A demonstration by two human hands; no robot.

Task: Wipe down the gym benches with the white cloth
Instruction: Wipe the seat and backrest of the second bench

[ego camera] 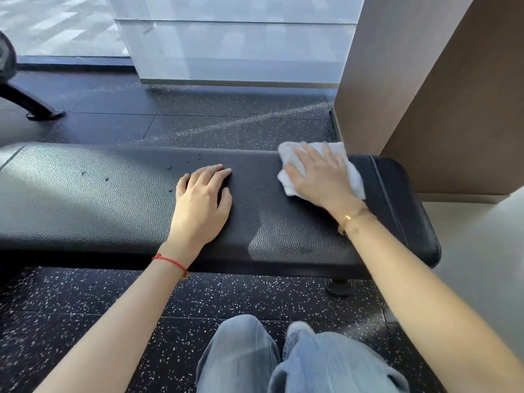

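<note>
Gym bench (119, 205), black padded: white cloth (353, 177) at right end near far edge, under flat-fingered right hand (317, 177); left hand (202, 199) braces mid-pad, fingers relaxed; specks, possibly droplets, leftward; overlapping even-pressure strokes toward them advised.

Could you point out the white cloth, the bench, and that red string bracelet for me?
white cloth (353, 177), head view: its right edge beside the pressing hand.
bench (85, 205), head view: bare black padding, left part.
red string bracelet (170, 260), head view: on the left wrist.
</note>
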